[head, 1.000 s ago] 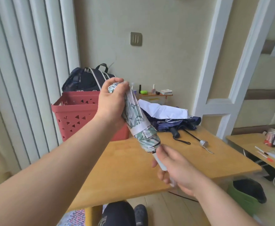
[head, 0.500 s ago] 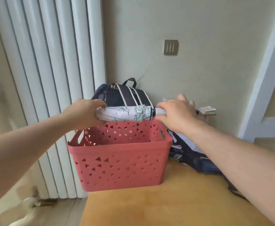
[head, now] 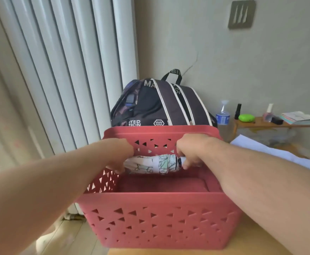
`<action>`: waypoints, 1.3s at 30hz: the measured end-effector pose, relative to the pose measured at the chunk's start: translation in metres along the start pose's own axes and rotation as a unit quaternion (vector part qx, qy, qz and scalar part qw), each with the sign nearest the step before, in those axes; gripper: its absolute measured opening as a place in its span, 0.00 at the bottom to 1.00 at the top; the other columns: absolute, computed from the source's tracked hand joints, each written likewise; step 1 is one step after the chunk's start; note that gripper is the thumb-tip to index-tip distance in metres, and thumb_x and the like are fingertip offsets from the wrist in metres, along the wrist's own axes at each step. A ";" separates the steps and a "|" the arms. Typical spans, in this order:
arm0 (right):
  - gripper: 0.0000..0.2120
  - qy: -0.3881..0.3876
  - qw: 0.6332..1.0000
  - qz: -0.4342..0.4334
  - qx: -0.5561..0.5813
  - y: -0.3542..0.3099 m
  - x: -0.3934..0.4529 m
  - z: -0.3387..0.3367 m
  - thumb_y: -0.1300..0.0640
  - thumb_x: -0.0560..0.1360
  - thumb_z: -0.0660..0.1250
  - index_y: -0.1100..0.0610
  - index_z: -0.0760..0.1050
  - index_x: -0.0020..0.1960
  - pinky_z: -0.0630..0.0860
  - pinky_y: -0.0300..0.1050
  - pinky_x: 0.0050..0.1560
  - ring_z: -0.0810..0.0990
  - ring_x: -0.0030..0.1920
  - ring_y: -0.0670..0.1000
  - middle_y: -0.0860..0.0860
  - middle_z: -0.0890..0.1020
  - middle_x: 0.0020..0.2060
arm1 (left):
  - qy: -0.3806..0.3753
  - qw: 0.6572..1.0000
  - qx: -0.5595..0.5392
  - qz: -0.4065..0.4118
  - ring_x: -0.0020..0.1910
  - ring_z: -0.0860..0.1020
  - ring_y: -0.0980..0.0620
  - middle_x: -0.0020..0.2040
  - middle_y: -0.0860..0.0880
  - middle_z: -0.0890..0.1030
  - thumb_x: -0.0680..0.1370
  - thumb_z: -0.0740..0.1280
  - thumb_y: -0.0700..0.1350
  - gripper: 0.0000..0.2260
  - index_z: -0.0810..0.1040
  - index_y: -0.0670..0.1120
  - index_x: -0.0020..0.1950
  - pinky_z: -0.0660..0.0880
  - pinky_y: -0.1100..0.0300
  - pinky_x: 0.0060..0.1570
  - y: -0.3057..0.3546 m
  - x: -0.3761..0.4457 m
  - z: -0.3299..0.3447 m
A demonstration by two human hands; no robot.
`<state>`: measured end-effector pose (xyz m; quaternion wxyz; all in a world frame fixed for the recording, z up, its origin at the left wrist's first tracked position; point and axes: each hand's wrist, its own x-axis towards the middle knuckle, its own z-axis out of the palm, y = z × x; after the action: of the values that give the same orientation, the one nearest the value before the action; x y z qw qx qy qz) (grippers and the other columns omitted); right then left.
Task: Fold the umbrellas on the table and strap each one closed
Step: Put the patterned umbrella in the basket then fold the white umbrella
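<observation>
A folded, strapped umbrella (head: 151, 164) with a white and green leaf pattern lies level inside the red plastic basket (head: 159, 218), above its floor. My left hand (head: 122, 153) grips the umbrella's left end. My right hand (head: 192, 153) holds the right end, with fingers curled round the handle. A corner of white fabric (head: 279, 153), part of another umbrella, shows at the right edge on the wooden table (head: 261, 242).
A dark backpack (head: 161, 105) leans on the wall behind the basket. A small shelf (head: 272, 124) at the right carries a water bottle, a green case, small bottles and booklets. White vertical blinds (head: 67, 70) fill the left side.
Both hands carried the folded umbrella from in front of me over to the red basket and lowered it from above the rim down inside. My view moved closer to the basket.
</observation>
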<state>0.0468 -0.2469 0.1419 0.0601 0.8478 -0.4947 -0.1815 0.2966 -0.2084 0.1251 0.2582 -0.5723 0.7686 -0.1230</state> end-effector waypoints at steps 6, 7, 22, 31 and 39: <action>0.08 0.049 0.999 0.001 0.009 0.004 0.010 0.011 0.62 0.76 0.71 0.49 0.83 0.47 0.81 0.48 0.43 0.82 0.42 0.53 0.48 0.83 0.44 | 0.022 1.000 0.003 -0.008 0.49 0.81 0.49 0.49 0.54 0.84 0.79 0.67 0.46 0.09 0.84 0.51 0.57 0.79 0.55 0.47 -0.001 0.008 0.005; 0.08 0.053 0.998 -0.007 0.024 0.006 0.010 0.011 0.61 0.77 0.71 0.48 0.83 0.49 0.78 0.45 0.41 0.81 0.43 0.52 0.47 0.82 0.44 | 0.029 0.999 -0.021 -0.009 0.50 0.81 0.49 0.50 0.54 0.84 0.79 0.66 0.46 0.10 0.84 0.52 0.56 0.79 0.55 0.49 -0.003 0.007 0.004; 0.06 0.326 0.888 0.140 0.293 0.118 -0.160 -0.042 0.54 0.77 0.69 0.51 0.85 0.50 0.77 0.43 0.45 0.84 0.45 0.49 0.44 0.86 0.43 | 0.437 0.784 -0.436 0.061 0.44 0.78 0.70 0.44 0.65 0.81 0.79 0.67 0.46 0.10 0.83 0.59 0.56 0.74 0.69 0.48 0.120 -0.094 -0.146; 0.07 0.275 0.844 0.315 0.336 0.187 -0.319 0.118 0.55 0.77 0.70 0.47 0.84 0.43 0.74 0.40 0.43 0.82 0.44 0.43 0.40 0.85 0.41 | 0.429 0.757 -0.379 0.314 0.54 0.80 0.56 0.54 0.55 0.84 0.78 0.67 0.42 0.11 0.86 0.51 0.55 0.76 0.57 0.56 0.312 -0.071 -0.146; 0.08 0.258 0.711 0.315 0.573 0.108 -0.310 0.261 0.58 0.77 0.70 0.45 0.83 0.48 0.75 0.39 0.36 0.80 0.32 0.45 0.44 0.83 0.38 | 0.209 0.807 -0.546 0.085 0.71 0.71 0.45 0.72 0.46 0.73 0.80 0.67 0.45 0.26 0.69 0.47 0.79 0.66 0.54 0.74 0.401 0.017 -0.088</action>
<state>-0.2748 -0.0142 0.0069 -0.2584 0.5286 -0.7071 0.3922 -0.0813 -0.1074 0.0007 -0.2543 -0.5117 0.7897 0.2232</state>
